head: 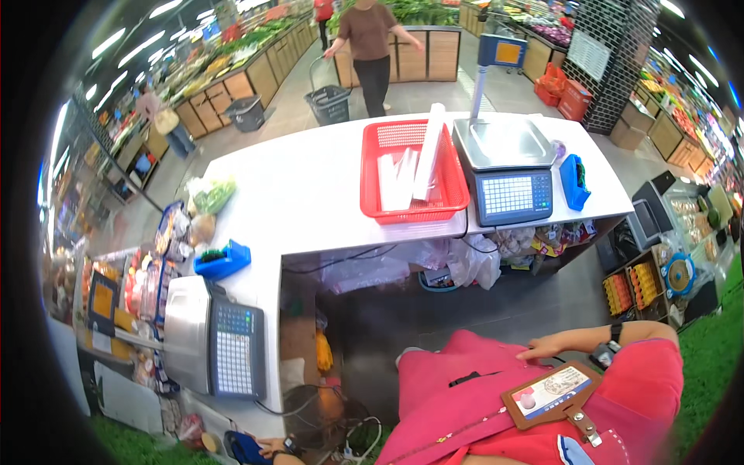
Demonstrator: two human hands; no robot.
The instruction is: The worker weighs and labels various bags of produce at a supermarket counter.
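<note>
My left hand [271, 446] is at the bottom left, its fingers against a dark blue object [243, 447] on the counter's near end; its grip is unclear. Over my pink apron [459, 378] lies my right hand [542, 347], fingertips at the cloth, their closure unclear. A badge in a brown holder [552, 395] hangs on my chest. On the white counter [302, 174] stand a red plastic basket [459, 200] with rolls of clear bags [430, 154], a weighing scale [514, 197] beside it, and another scale [238, 349] at the left.
Blue tape dispensers [224, 260] [574, 183] and a bagged green vegetable [214, 195] are on the counter. Plastic bags [474, 258] fill the shelf under it. Cables [349, 430] hang low. Beyond it, a person [366, 35] holds a shopping basket [328, 104]. Egg trays [642, 285] stand at the right.
</note>
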